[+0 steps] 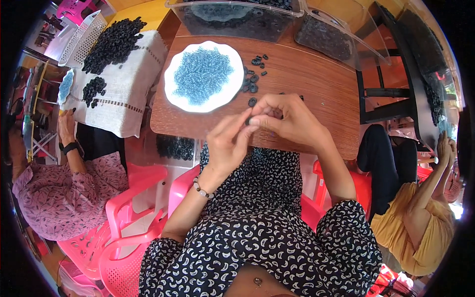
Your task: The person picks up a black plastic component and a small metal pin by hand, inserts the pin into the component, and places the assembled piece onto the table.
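Observation:
Both hands meet just above the near edge of the brown wooden table, fingertips pressed together. Between them shows a bit of a small dark piece (249, 120), mostly hidden by the fingers. My left hand (227, 140) pinches it from the left, and my right hand (293, 120) pinches it from the right. Beyond the hands lies a white scalloped plate (170, 81) heaped with small clear bluish pieces (204, 74). Several loose black ring-like pieces (253, 88) are scattered right of the plate, one of them close to my right fingers.
Clear plastic bins (232, 24) with dark pieces stand at the table's far side. At left, a cloth-covered table (116, 111) bears black heaps (113, 44) and a white basket (81, 42). Co-workers sit on both sides, one in pink (74, 193), one in yellow (415, 227).

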The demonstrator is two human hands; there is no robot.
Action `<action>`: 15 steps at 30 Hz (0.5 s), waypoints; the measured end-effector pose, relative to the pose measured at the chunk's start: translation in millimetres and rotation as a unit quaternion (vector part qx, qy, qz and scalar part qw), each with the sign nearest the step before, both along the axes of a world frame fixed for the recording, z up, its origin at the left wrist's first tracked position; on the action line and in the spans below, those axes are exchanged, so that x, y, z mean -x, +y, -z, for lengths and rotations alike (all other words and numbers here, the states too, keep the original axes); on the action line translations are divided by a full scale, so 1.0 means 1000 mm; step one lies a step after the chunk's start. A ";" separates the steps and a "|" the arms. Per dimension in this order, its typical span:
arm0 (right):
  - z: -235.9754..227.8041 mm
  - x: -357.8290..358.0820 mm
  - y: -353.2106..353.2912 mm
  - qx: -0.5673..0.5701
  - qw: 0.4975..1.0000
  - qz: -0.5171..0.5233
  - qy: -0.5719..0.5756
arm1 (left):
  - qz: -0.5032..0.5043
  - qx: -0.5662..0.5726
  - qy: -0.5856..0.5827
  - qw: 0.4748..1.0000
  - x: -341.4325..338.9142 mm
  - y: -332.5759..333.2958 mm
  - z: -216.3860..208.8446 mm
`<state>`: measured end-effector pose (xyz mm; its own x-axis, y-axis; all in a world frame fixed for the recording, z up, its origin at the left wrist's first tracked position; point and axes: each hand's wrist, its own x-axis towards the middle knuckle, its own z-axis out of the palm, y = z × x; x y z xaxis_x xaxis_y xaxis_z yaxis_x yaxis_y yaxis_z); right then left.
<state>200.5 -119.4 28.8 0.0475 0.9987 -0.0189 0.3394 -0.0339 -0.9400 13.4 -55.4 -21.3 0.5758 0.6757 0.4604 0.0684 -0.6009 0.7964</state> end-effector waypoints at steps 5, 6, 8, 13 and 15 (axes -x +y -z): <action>0.010 -0.006 0.038 -0.106 0.979 0.063 -0.165 | -0.062 0.089 -0.027 0.994 0.008 0.007 0.007; 0.018 -0.009 0.049 -0.190 0.941 0.071 -0.271 | -0.080 0.115 -0.042 0.989 0.009 0.008 0.008; 0.031 -0.009 0.065 -0.182 0.941 0.093 -0.268 | -0.084 0.131 -0.055 0.986 0.008 0.009 0.009; 0.037 0.006 0.085 -0.139 0.937 0.115 -0.298 | -0.097 0.191 -0.049 0.976 0.014 0.010 0.014; 0.038 0.009 0.091 -0.128 0.938 0.109 -0.305 | -0.099 0.191 -0.057 0.975 0.014 0.012 0.018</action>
<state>191.6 -28.9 -8.9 0.1751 0.9320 0.3173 0.8272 0.0355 -0.5608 -0.9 -43.8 -39.0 0.3772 0.9027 0.2071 0.0513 -0.2437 0.9685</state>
